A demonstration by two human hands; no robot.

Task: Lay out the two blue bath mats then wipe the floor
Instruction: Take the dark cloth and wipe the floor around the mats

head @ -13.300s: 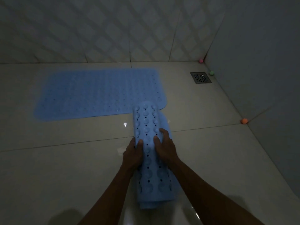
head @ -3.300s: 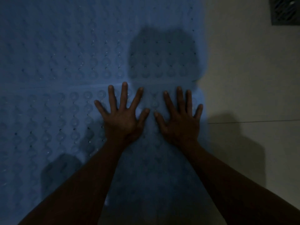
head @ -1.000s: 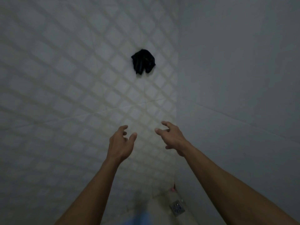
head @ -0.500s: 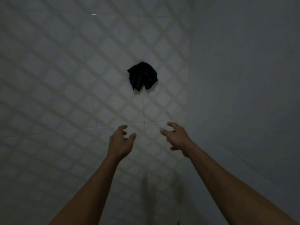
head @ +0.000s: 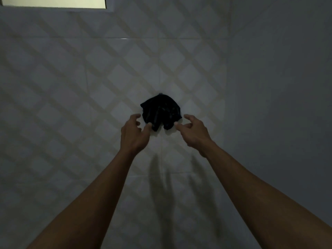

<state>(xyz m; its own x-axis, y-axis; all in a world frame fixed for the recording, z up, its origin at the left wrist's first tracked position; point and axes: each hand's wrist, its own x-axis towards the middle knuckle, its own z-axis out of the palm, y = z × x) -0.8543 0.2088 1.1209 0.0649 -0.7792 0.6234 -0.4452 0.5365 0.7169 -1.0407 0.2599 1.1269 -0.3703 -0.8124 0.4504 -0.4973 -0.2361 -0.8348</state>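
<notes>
A dark cloth [head: 160, 112] hangs bunched on the tiled wall [head: 71, 87]. The left hand [head: 133, 133] and right hand [head: 193, 131] reach up beside it, fingers spread, holding nothing. No mats or floor show here, so wiping looks not yet begun.

Two bare forearms, no sleeves showing; left hand [head: 133, 134], right hand [head: 195, 132], ringless hands

A black cloth [head: 160, 111] hangs bunched on the tiled wall [head: 71, 87]. Both hands are raised to it with fingers spread apart: the left hand [head: 133, 133] at its lower left edge, the right hand [head: 193, 132] at its lower right. A lit window [head: 53, 1] shows at top left.
</notes>
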